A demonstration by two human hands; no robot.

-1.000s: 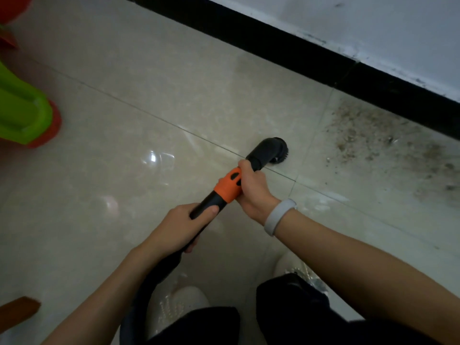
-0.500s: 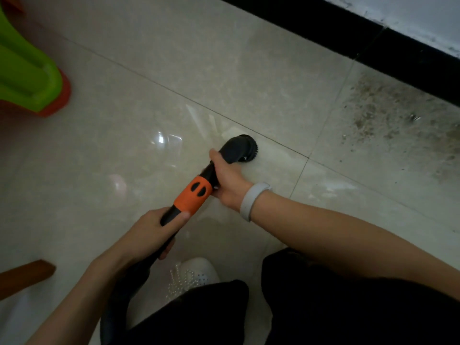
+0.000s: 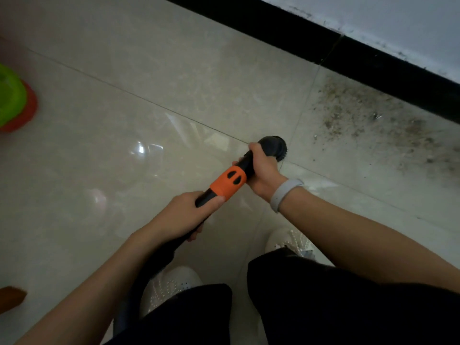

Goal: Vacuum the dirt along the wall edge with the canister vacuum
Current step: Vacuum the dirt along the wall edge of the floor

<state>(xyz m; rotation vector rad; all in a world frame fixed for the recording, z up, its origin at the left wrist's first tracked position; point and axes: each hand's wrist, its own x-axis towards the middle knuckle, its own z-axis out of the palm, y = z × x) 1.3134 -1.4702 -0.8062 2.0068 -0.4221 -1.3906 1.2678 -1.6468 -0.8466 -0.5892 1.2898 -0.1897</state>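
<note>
Dirt (image 3: pixel 368 125) lies scattered along the black baseboard (image 3: pixel 323 43), just beyond my brush nozzle (image 3: pixel 275 145). My right hand (image 3: pixel 263 170) grips the vacuum wand (image 3: pixel 227 181) near the nozzle; my left hand (image 3: pixel 184 215) curls fingers around it behind the orange collar.

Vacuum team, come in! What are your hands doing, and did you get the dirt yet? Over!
Left hand and right hand both grip the vacuum wand. Brush head sits just short of the dirt by the wall. Nothing in the way.
</note>
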